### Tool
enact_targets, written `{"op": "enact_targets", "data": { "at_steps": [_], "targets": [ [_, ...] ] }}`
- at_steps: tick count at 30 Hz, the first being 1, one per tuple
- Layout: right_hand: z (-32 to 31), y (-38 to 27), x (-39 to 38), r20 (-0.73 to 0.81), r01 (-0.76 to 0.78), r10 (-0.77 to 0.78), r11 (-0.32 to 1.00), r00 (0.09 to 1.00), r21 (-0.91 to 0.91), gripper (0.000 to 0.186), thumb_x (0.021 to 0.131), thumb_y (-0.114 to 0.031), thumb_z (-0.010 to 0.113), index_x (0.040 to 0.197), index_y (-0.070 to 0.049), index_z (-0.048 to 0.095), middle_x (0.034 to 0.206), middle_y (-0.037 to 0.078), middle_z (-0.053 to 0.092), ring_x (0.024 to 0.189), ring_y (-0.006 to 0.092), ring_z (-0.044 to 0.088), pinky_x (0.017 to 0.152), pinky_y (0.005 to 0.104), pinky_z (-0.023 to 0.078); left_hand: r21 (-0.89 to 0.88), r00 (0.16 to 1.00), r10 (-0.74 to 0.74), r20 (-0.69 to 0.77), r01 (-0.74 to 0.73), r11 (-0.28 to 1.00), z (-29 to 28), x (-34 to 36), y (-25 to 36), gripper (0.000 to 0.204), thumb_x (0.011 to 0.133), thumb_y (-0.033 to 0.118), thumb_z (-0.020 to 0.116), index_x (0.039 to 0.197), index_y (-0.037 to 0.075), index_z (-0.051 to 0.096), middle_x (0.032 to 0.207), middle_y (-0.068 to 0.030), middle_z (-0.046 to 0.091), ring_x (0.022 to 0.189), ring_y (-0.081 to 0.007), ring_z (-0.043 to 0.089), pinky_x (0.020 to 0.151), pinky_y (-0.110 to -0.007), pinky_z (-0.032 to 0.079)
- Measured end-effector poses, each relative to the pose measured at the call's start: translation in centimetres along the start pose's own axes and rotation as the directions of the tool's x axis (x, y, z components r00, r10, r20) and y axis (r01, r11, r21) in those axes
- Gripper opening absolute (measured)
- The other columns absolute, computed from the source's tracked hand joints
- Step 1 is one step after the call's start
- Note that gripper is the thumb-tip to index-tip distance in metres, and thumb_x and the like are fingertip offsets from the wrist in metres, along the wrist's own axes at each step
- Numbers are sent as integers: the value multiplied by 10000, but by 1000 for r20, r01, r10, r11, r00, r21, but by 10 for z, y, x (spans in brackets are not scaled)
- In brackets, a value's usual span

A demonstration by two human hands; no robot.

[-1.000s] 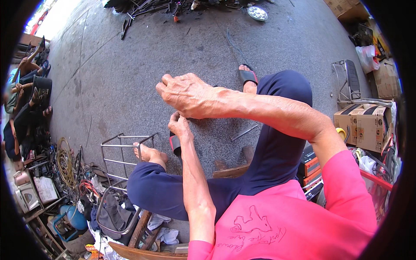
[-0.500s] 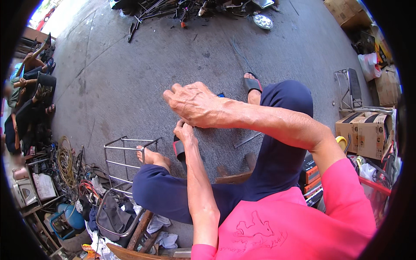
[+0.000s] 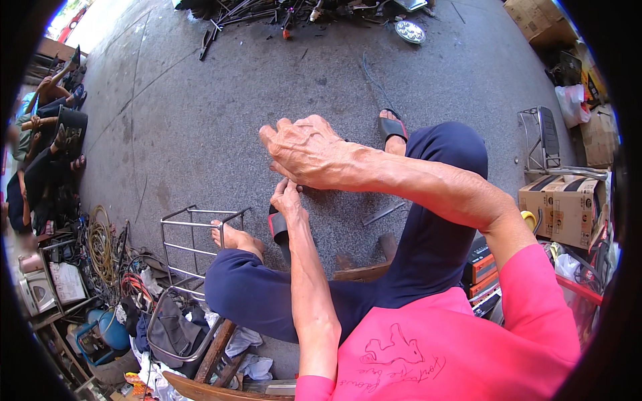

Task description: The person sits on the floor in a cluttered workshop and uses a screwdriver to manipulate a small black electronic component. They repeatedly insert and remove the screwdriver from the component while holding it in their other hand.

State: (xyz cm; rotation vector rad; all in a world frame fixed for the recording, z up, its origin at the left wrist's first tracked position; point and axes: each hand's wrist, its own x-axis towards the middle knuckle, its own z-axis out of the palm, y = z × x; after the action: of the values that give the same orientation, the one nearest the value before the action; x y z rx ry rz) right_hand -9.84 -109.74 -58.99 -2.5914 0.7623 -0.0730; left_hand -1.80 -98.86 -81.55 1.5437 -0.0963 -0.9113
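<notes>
My right hand [image 3: 306, 152] is closed in a loose fist, its back turned up and its arm crossing in from the right. Whatever its fingers hold is hidden beneath the hand. Just below it, my left hand [image 3: 289, 199] is closed in a pinch, fingertips almost touching the underside of the right hand. A small dark bit shows by the left fingertips, too small to name. Both hands are above the concrete floor, in front of my bent knees.
A metal wire rack [image 3: 194, 244] stands by my left foot. A flat metal strip [image 3: 383, 213] lies on the floor near the wooden stool [image 3: 361, 273]. Scrap metal [image 3: 267, 15] is heaped ahead; a cardboard box [image 3: 560, 208] sits at right. People [image 3: 50, 147] sit far left.
My right hand has shifted slightly right and its fingers have turned a little. A small blue bit beside its wrist is now out of sight. The left hand has stayed nearly still.
</notes>
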Motion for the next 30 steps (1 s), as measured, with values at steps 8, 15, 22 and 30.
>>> {"op": "enact_targets", "data": {
  "at_steps": [8,15,22,30],
  "targets": [
    [8,11,-4,-84,162,-169,983,982,-91,361,728,-178,653,948,64,502,916,224,570,845,335,624,675,404,507,12,999,-23,-22,23,1000,6,-4,2,219,763,52,643,929,-90,624,740,-76,617,567,-110,521,539,-224,431],
    [0,7,1,19,16,-15,999,1000,-31,367,682,-111,678,959,57,507,901,211,564,838,348,622,684,421,510,20,998,-13,-57,14,1000,5,-4,4,129,745,32,617,861,-18,646,642,-38,609,497,-79,506,451,-197,360],
    [13,14,-2,-169,194,-206,977,964,-86,364,667,-92,676,956,53,508,901,220,564,838,348,622,667,398,512,37,999,-21,-37,23,999,7,-4,3,196,774,50,624,925,-75,635,751,-71,625,559,-108,517,546,-231,436],
    [1,5,2,4,17,-17,998,1000,-61,393,674,-89,678,994,56,503,940,207,558,905,339,603,719,402,511,141,999,20,-50,-13,990,7,-2,2,165,767,35,618,889,-76,632,755,-85,625,556,-118,530,511,-225,442]
  ]
}}
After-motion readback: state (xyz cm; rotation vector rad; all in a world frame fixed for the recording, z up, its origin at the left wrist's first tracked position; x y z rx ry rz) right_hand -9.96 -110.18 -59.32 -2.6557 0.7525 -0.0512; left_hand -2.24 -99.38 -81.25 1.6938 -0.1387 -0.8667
